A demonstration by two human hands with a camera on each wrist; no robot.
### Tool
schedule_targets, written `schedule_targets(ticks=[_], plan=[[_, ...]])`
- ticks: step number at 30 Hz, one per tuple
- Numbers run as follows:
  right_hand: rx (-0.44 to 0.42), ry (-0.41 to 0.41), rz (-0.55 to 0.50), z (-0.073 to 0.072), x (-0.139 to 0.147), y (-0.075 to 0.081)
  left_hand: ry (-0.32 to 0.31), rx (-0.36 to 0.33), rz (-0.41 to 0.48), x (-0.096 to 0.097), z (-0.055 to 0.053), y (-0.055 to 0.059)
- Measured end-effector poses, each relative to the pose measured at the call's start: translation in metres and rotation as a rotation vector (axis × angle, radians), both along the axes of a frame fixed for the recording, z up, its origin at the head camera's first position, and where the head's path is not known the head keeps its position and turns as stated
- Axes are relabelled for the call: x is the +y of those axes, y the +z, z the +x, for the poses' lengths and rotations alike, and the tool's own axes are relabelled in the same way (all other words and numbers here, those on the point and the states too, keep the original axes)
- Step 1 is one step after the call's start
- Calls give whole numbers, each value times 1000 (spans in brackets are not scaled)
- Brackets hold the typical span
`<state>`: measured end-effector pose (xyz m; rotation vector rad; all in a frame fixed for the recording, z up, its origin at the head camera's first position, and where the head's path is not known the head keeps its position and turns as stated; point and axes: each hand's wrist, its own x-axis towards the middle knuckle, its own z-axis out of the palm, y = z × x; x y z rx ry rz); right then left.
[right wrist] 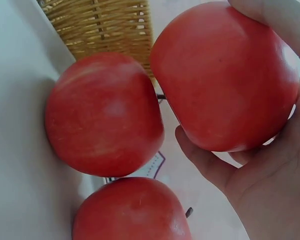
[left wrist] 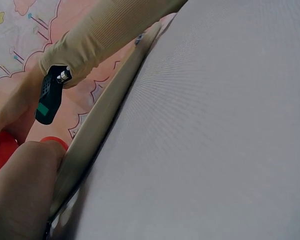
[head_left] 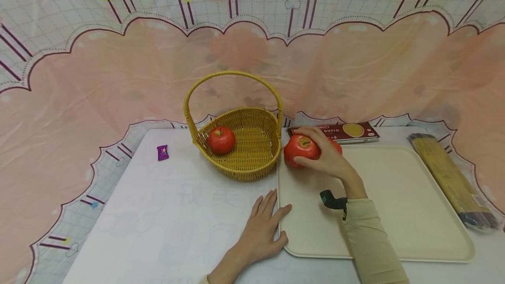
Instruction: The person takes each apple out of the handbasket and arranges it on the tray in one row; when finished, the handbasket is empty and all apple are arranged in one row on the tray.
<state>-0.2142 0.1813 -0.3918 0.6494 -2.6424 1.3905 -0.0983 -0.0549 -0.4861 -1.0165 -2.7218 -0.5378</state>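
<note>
So a big glossy red apple with a yellowish stem hollow (head_left: 303,143) is hanging out at the far left corner of a cream rectangular tray with rounded corners (head_left: 394,214), and the person's right hand (head_left: 325,154) is gripping it, thumb and fingers curling partway round its sides. Two more round red apples (right wrist: 105,115) (right wrist: 132,212) are sitting on the tray just by it. The left hand (head_left: 258,233) is holding nothing; it's lying palm down with fingers spread, thumb and index finger reaching over the tray's left rim. Just left of the tray's far corner, a yellow woven basket with a tall arched handle (head_left: 252,171) is standing with a smaller red apple (head_left: 222,140) in it. A tiny shiny purple wrapped candy (head_left: 162,152) is lying well left of the tray, a flat maroon biscuit box (head_left: 335,132) is resting behind it, and a long tan bundle in clear plastic (head_left: 449,176) is running along its right side.
</note>
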Motion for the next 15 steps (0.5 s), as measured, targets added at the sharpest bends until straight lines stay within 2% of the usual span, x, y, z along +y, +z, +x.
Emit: schedule_targets(ticks=[15], plan=[[35, -58, -18, -3, 15, -3, 0, 5, 7, 0, 0, 0]])
